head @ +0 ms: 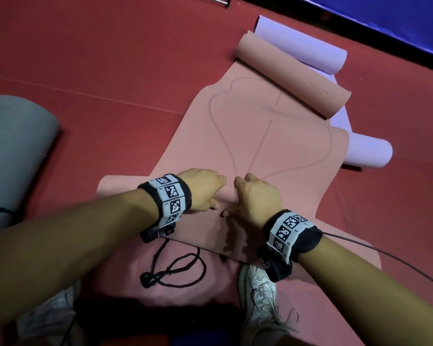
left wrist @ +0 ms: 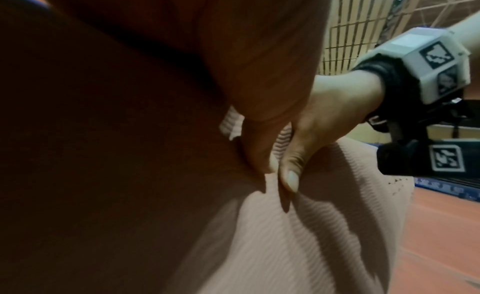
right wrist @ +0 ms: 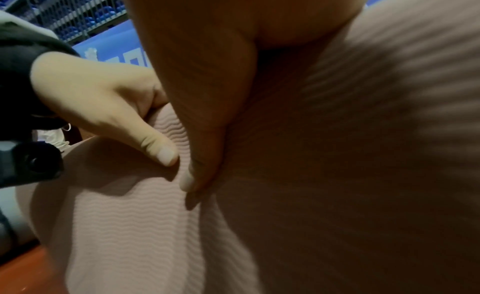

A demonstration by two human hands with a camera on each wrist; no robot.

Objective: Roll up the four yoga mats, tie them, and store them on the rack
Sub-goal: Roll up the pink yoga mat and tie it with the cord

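Note:
A pink yoga mat [head: 248, 136] lies unrolled on the red floor, its far end curled into a loose roll [head: 290, 76]. Its near end is rolled over. My left hand [head: 205, 193] and right hand [head: 253, 198] grip this near roll side by side at its middle, fingers curled over the top. The wrist views show both thumbs pressed on the mat's ribbed underside [left wrist: 272, 247] [right wrist: 130, 226]. A purple mat [head: 300, 43] lies under the pink one, curled at both ends. A grey mat [head: 13, 151], rolled and tied with dark string, lies at the left.
A loose black cord [head: 175, 268] lies on the floor between my shoes [head: 258, 290], close behind the pink roll. A thin cable runs off from my right wristband. A blue padded wall [head: 398, 18] borders the floor at the far right.

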